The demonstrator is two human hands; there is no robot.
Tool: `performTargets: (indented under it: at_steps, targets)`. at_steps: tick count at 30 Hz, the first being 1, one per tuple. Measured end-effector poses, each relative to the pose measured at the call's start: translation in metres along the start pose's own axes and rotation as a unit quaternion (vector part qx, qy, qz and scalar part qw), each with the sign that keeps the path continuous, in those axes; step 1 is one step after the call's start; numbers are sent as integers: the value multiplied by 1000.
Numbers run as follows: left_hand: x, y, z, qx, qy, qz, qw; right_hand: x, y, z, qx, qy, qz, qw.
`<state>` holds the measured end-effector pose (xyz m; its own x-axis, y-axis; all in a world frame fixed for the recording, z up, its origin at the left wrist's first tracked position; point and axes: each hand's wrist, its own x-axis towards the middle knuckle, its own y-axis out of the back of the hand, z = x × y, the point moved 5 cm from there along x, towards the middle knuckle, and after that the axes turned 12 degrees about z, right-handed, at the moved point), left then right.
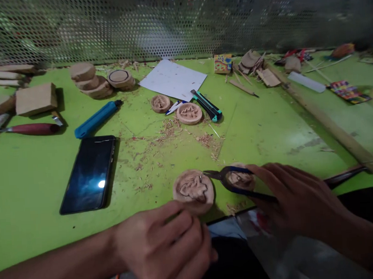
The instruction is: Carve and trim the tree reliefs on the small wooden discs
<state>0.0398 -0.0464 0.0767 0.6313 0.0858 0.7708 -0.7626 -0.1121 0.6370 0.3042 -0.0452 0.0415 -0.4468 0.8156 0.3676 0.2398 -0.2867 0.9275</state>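
Note:
My right hand [289, 192] is closed on blue-handled pliers [227, 177]. Their jaws point left, over the right rim of a round carved wooden disc [192, 191], where a thin bit of something shows at the tip. Dark pencil-like lines edge the leaf-like relief on this disc. My left hand [170, 244] is curled into a closed shape at the disc's near edge; what its fingers hold, if anything, is hidden. A smaller carved wooden disc [240, 179] lies behind the pliers' handles, partly covered by them.
Two carved discs, pens and a teal-black box cutter [208, 105] lie beyond, near white paper [173, 78]. A phone [88, 176], blue cutter [98, 119], red-handled tool [34, 129] and wooden block [36, 99] sit leftward. A long wooden strip [326, 119] runs along the right. Shavings litter the green table.

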Motion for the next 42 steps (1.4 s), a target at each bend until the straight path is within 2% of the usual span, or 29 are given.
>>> performTargets:
  at_steps: [1,4,10,15,21,27,30,42]
  targets:
    - [-3,-6,-5,21,-25,-17,999,6,-2,3,2,3,-11,1000]
    - [-11,-20,-18,52,4,-59,997,22,-9,11,25,-3,-55,998]
    - [-22,-30,-3,74,2,-116,990,35,-19,21,85,-10,-124,989]
    - [-24,-36,-7,72,26,-182,980,40,-18,21,104,10,-151,983]
    - [-21,-38,-12,65,48,-194,978,43,-20,20,91,38,-164,981]
    - [-24,-43,-14,34,62,-210,975,42,-22,18,71,61,-142,985]
    - [-25,-44,-15,26,72,-205,976,41,-22,19,67,64,-126,988]
    - [-25,-45,-17,26,98,-199,975,45,-30,25,108,57,-140,982]
